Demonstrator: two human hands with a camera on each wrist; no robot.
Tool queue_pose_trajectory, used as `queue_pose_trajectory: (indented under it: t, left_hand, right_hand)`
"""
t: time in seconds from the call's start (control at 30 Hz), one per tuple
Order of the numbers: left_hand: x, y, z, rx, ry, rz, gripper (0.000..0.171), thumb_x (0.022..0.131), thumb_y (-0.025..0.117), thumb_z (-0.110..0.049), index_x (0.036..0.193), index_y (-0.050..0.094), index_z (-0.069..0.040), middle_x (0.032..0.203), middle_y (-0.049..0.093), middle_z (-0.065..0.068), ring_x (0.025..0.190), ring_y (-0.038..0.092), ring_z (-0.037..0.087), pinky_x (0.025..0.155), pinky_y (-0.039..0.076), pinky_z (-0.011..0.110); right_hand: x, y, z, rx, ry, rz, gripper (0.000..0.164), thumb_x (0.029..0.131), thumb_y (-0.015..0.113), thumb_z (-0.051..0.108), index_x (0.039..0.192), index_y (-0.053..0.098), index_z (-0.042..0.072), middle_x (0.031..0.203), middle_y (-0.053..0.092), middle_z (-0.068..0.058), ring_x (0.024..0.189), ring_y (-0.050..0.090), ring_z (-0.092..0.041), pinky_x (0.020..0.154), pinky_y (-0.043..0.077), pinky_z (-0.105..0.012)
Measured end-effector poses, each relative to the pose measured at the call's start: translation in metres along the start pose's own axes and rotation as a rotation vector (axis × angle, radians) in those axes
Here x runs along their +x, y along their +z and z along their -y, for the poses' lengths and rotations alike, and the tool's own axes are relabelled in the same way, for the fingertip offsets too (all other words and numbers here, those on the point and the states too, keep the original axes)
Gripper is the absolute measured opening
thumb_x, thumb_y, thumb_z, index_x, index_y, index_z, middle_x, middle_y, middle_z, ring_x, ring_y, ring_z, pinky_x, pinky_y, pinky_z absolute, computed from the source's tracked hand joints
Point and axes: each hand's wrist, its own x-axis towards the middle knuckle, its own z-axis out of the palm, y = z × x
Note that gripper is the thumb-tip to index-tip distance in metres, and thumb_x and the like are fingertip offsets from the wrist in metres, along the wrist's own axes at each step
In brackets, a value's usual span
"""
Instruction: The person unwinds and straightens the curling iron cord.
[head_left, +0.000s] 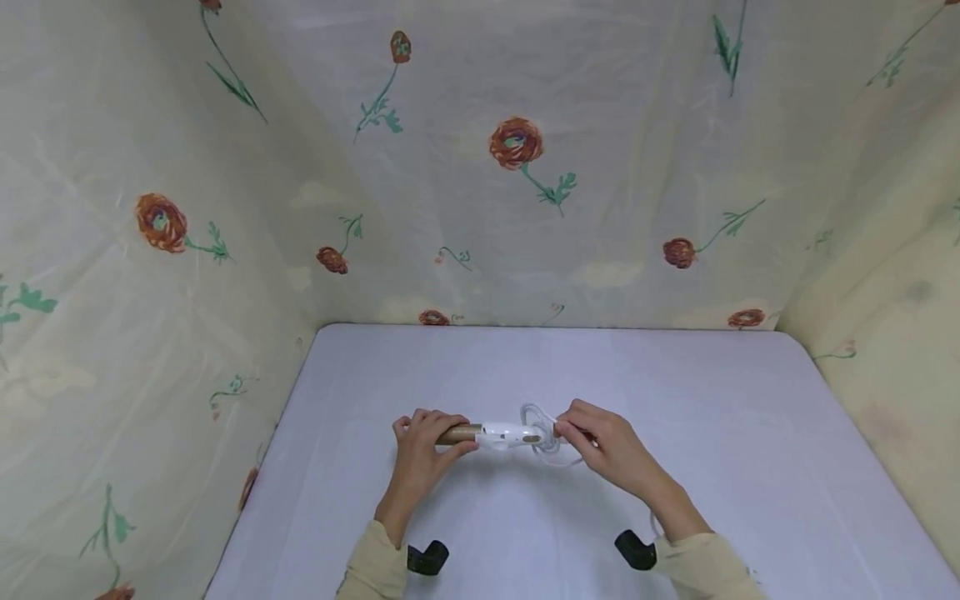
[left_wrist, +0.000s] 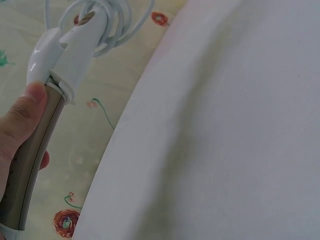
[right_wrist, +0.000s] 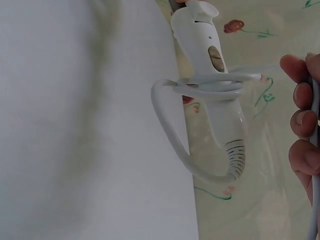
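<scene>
A curling iron with a white handle and a gold-brown barrel is held level above the white table. My left hand grips it by the barrel, the thumb lying along the barrel near the clamp lever in the left wrist view. Loops of white cord go round the handle below the brown switch, leaving the handle end through a ribbed sleeve. To the right of the handle, my right hand holds a length of the cord in curled fingers. Part of that hand is cut off in the right wrist view.
The white table has rounded far corners. Flower-printed cloth hangs behind it and on both sides. Black angled pieces sit at the left sleeve and the right sleeve.
</scene>
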Motion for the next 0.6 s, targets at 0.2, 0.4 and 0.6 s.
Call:
queue_pose_trajectory:
  t: [0.2,0.4,0.6]
  left_hand:
    - [-0.002,-0.003,0.001,-0.017,0.053,0.009,0.040,0.070,0.075,-0.047,0.104,0.070,-0.025,0.096,0.069,-0.009,0.089,0.052,0.012,0.086,0.024,0.045]
    - [-0.002,-0.005,0.002,-0.048,0.061,0.068,0.041,0.071,0.072,-0.050,0.104,0.070,-0.026,0.099,0.069,-0.011,0.093,0.050,0.009,0.087,0.022,0.043]
    - [-0.004,-0.006,0.002,-0.154,0.066,0.104,0.039,0.071,0.073,-0.048,0.105,0.069,-0.029,0.100,0.068,-0.014,0.094,0.048,0.006,0.087,0.019,0.041]
  right_hand:
    - [0.005,-0.004,-0.007,-0.023,0.005,0.027,0.014,0.089,0.063,0.003,0.087,0.067,0.016,0.077,0.057,0.008,0.067,0.042,0.002,0.058,0.040,-0.017]
    - [0.008,-0.008,-0.018,-0.011,0.008,0.051,0.014,0.089,0.061,0.003,0.088,0.067,0.016,0.079,0.055,0.013,0.066,0.041,0.003,0.059,0.040,-0.018]
    - [0.006,-0.005,-0.031,0.056,0.053,0.076,0.013,0.091,0.059,0.004,0.090,0.067,0.014,0.080,0.058,0.011,0.067,0.045,0.002,0.059,0.042,-0.019]
